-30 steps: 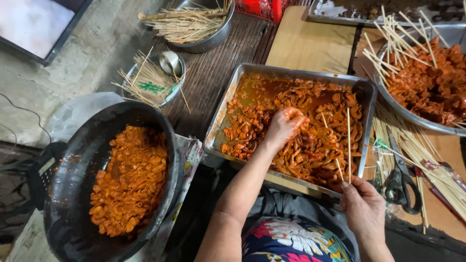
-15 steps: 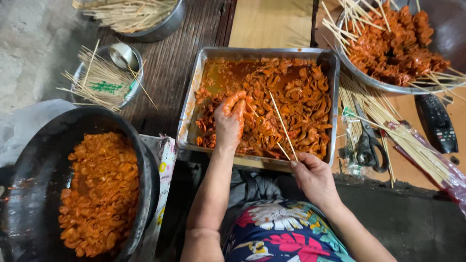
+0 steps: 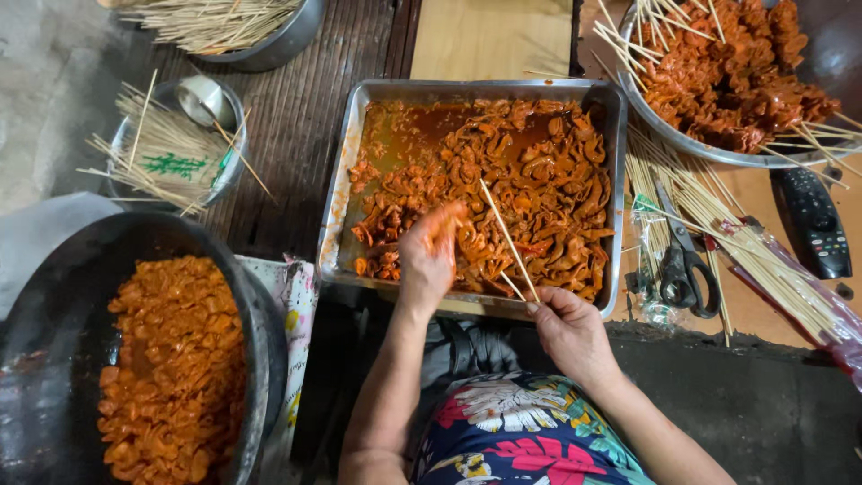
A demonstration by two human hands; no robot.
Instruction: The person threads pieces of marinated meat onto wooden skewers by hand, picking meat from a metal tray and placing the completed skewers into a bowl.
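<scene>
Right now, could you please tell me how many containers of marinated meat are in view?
3: a black pan at lower left, a steel tray in the middle under the left hand, and a steel bowl with skewered meat at upper right.

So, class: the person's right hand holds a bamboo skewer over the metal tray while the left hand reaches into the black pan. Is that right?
Not quite. In the head view the left hand reaches into the metal tray of sauced meat, not the black pan. The right hand does hold the bamboo skewer.

The left hand [image 3: 429, 256] is reaching into the metal tray [image 3: 346, 180] of orange marinated meat [image 3: 530, 189], while the right hand [image 3: 567, 330] is holding bamboo skewers [image 3: 508, 241] over it.
</scene>
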